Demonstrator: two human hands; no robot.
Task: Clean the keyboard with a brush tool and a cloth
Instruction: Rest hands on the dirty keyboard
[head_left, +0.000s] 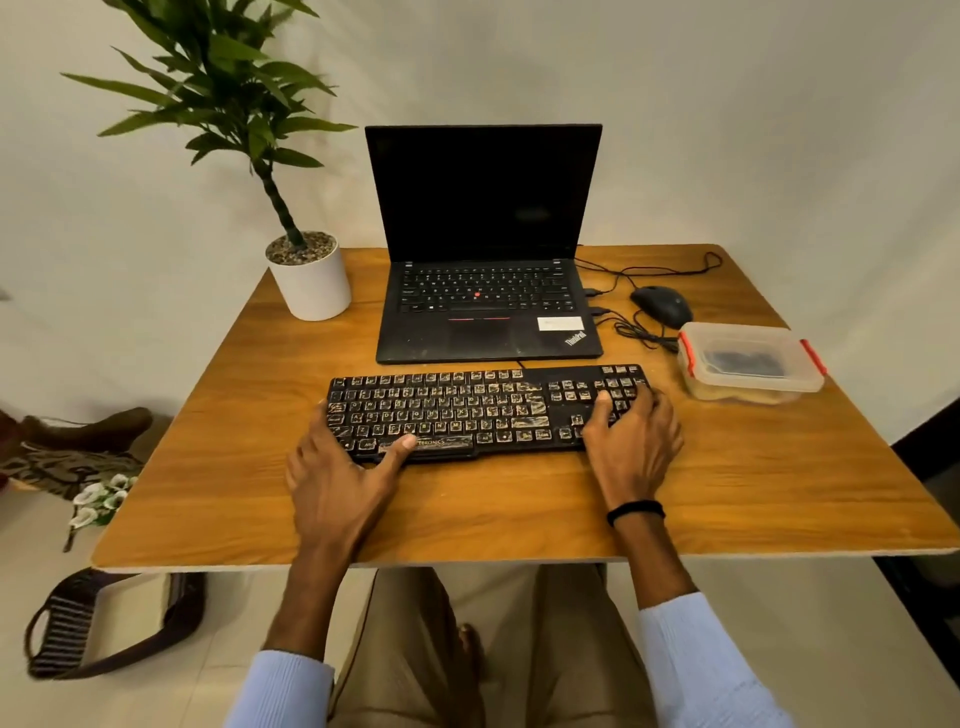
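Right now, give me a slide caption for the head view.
Grimy keyboard held at its ends by left hand and right hand, on a table before an open laptop.

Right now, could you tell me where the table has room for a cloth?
Bare wood lies left of the keyboard, in front of the plant pot, and at the near right, before the container. Mouse and cables crowd the far right.

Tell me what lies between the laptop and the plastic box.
Tangled black cables lie on the table between the laptop and the plastic box, in the head view.
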